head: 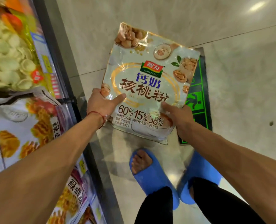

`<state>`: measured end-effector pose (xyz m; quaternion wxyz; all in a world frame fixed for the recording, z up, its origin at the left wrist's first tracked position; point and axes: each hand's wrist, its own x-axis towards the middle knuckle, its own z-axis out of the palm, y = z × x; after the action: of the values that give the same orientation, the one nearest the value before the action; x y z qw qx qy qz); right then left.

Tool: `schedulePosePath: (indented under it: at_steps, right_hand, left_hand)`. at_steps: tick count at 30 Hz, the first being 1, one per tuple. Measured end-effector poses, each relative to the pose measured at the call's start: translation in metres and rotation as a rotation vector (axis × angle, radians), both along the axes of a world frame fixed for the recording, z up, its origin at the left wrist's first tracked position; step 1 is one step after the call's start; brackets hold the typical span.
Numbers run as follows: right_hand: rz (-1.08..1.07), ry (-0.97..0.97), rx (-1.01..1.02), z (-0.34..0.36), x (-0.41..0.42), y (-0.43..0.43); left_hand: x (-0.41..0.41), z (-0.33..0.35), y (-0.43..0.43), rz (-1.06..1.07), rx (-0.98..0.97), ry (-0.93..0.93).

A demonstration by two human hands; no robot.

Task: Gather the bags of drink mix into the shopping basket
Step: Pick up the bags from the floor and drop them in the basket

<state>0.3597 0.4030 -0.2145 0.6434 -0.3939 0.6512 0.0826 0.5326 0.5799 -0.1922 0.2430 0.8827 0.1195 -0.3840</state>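
A large pale bag of drink mix (148, 81), printed with walnuts and brown characters, is held face-up over the floor in front of me. My left hand (101, 105) grips its lower left edge, thumb lying across the front. My right hand (177, 117) holds the lower right corner, thumb on the print. A red string circles my left wrist. No shopping basket shows in this view.
A store shelf (66, 88) runs along the left with snack bags (9, 54) and price tags on its edge. My feet in blue slippers (151, 173) stand on the glossy tiled floor. A black and green floor marking (198, 101) lies beneath the bag's right side.
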Motion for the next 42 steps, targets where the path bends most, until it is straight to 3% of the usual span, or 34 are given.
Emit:
schedulePosePath:
  at_steps: [7,12,20,32,42]
  right_hand:
    - [0.081,0.034,0.012,0.104,-0.031,-0.030]
    - [0.161,0.011,0.040,0.208,-0.069,-0.056]
    - [0.295,0.004,-0.031,0.380,-0.094,-0.069]
    - [0.676,-0.159,-0.237,0.585,-0.082,-0.063]
    - [0.955,-0.246,-0.377,0.675,-0.061,-0.064]
  left_hand:
    - [-0.040,0.091,-0.014,0.181,-0.115,0.118]
    - [-0.078,0.196,-0.019,0.217,-0.185,0.267]
    - [-0.124,0.373,-0.015,0.303,-0.270,0.293]
    - [-0.152,0.570,0.015,0.558,-0.460,0.113]
    - [-0.206,0.656,0.032,0.825,-0.565,-0.051]
